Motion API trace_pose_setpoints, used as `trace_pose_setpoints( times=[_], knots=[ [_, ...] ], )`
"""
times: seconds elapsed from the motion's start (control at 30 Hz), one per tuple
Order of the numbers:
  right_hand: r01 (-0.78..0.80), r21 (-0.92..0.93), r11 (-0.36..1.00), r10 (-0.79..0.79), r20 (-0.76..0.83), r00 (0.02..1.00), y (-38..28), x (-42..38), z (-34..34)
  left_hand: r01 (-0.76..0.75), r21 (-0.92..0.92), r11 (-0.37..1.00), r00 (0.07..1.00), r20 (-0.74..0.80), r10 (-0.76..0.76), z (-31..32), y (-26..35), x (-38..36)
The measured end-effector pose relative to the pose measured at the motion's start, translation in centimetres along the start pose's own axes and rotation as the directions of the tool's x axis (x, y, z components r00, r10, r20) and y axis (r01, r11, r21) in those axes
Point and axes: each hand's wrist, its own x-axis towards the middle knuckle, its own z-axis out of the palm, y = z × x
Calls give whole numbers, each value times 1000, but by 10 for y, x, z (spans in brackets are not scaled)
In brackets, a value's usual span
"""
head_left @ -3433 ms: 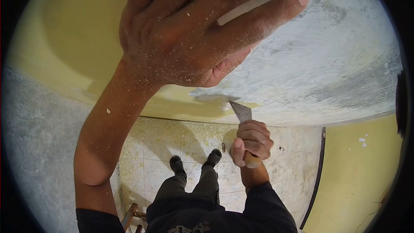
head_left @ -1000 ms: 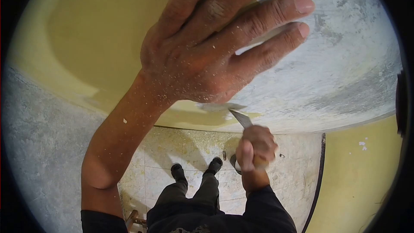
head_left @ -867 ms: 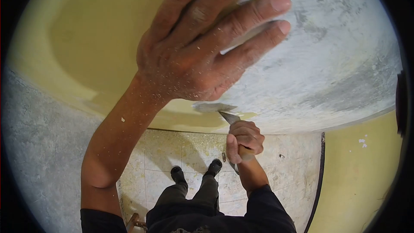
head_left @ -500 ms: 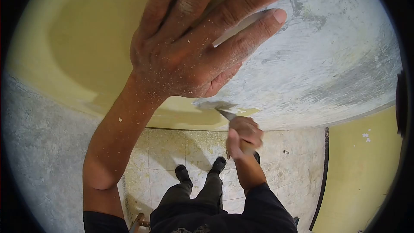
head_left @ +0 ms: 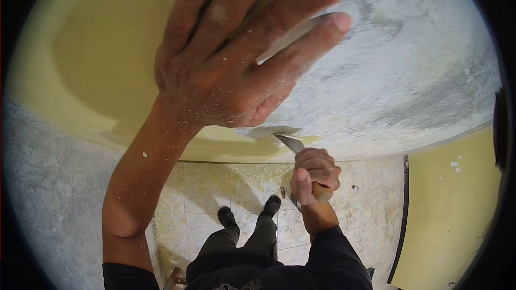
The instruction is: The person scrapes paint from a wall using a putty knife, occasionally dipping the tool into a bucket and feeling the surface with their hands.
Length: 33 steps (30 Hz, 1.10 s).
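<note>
In front of me is a wall with yellow paint (head_left: 102, 48) on its left part and a scraped grey-white surface (head_left: 387, 70) on its right. My left hand (head_left: 226, 70), dusted with pale flakes, is held up close to the wall with its fingers spread and holds nothing. Lower down, my right hand (head_left: 316, 171) grips a scraper (head_left: 291, 143). Its wooden handle end shows below my fist, while the metal blade points up and left. The blade tip is at the wall, near the ragged lower edge of the yellow paint; whether it touches is hard to tell.
Paint flakes litter the tiled floor (head_left: 209, 182) around my feet. A small brown object (head_left: 282, 192) lies there. Another yellow wall (head_left: 451, 209) with a dark base strip stands at right, a grey wall (head_left: 59, 193) at left. A wooden piece (head_left: 173, 278) shows at the bottom.
My right hand and the scraper have shifted a little right and down, and more of the blade shows. My left hand has moved slightly left in the view, with its fingers still spread.
</note>
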Motion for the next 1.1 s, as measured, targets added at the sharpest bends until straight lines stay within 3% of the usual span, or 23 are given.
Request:
trace_pose_setpoints(
  times=[0.03, 0.07, 0.1, 0.13, 0.17, 0.2, 0.3, 0.4, 0.47, 0.5, 0.57, 0.63, 0.67, 0.7, 0.73, 0.77, 0.8, 0.83, 0.9, 1.0, 1.03, 1.07, 1.1],
  knots=[
    [-5, -33, 999, 6, 18, 1000, -5, 2, 1, 158, -95, 983, 987, 43, -154, -4, 10, 1],
    [-14, -70, 997, 17, 33, 999, -10, 2, 1, 161, -109, 981, 987, 42, -158, -11, 13, 2],
    [7, -25, 1000, -6, 50, 999, -5, -2, 0, 97, -34, 995, 979, 184, -89, -22, 7, 8],
    [-55, -238, 970, 62, 21, 998, 2, -15, 0, 23, 35, 999, 942, 333, -33, -32, 1, 12],
    [-118, -437, 892, 121, -20, 992, 12, -30, 0, -42, 5, 999, 923, 384, 37, -38, -6, 17],
    [-179, -171, 969, 167, -82, 982, 37, -40, 6, -48, 3, 999, 928, 370, 43, -39, -5, 19],
    [-96, -172, 980, 88, -50, 995, 15, -44, 12, -17, -75, 997, 935, 353, 42, -36, -8, 15],
    [-47, -158, 986, 26, -136, 990, -11, -47, 10, 20, -107, 994, 906, 423, 27, -40, -7, 13],
    [-295, 63, 953, 290, -462, 838, -30, -59, 3, 79, -245, 966, 920, 392, 24, -47, -2, 0],
    [-300, 72, 951, 298, -466, 833, -46, -57, 3, 153, -341, 928, 923, 384, -11, -54, 7, -14],
    [-319, 349, 881, 464, -505, 728, -75, -47, 0, 345, -470, 812, 882, 459, -109, -86, 42, -48],
    [-307, 322, 895, 436, -495, 751, -99, -34, -3, 648, -456, 610, 711, 648, -271, -123, 86, -82],
    [-283, 315, 906, 417, -536, 734, -106, -30, -3, 858, -391, 334, 505, 765, -401, -137, 110, -92],
    [-286, 318, 904, 420, -525, 740, -119, -23, -4, 961, -276, 12, 251, 856, -453, -148, 133, -102],
    [-282, 318, 905, 417, -531, 738, -124, -23, -2, 961, -277, 16, 255, 857, -447, -153, 152, -120],
    [-248, 393, 885, 444, -558, 701, -128, -22, -3, 850, -141, -507, -68, 926, -370, -156, 171, -140],
    [-216, 466, 858, 480, -576, 662, -133, -23, -6, 475, 34, -879, -316, 939, -135, -158, 183, -135],
    [-236, 505, 830, 520, -550, 654, -132, -29, -9, 471, 35, -882, -322, 937, -134, -160, 193, -131],
    [-237, 558, 795, 562, -532, 633, -132, -29, -10, 261, 19, -965, -256, 965, -50, -157, 203, -119],
    [-272, 607, 747, 609, -461, 646, -129, -40, -23, 375, 1, -927, -303, 945, -122, -140, 208, -126],
    [-466, 482, 742, 657, -382, 650, -131, -45, -32, 431, 6, -902, -407, 894, -188, -137, 206, -115],
    [-624, 324, 711, 703, -305, 643, -130, -48, -42, 437, -8, -899, -415, 885, -209, -132, 203, -117],
    [-686, 372, 626, 779, -260, 570, -128, -56, -55, 497, -21, -868, -417, 871, -260, -129, 199, -121]
  ],
)
